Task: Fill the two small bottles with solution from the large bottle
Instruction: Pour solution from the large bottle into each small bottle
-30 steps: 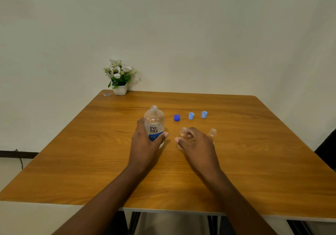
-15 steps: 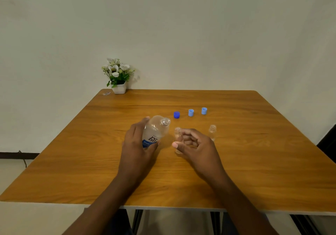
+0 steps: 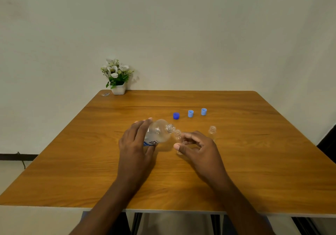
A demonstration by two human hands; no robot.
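My left hand (image 3: 135,143) grips the large clear bottle (image 3: 160,132) with a blue and white label. The bottle is tipped to the right, and its open neck sits right at the mouth of a small clear bottle (image 3: 177,138). My right hand (image 3: 197,146) holds that small bottle upright on the table between thumb and fingers. A second small clear bottle (image 3: 212,132) stands open and untouched just to the right of my right hand.
Three loose caps lie behind the bottles: a dark blue cap (image 3: 176,115) and two light blue caps (image 3: 190,113) (image 3: 204,111). A white pot of flowers (image 3: 117,79) stands at the far left corner of the wooden table (image 3: 254,162), beside a small clear scrap (image 3: 105,94).
The large bottle went from standing upright to being lifted and tipped right, until its neck reached the small bottle's mouth. My right hand kept its hold on the small bottle.
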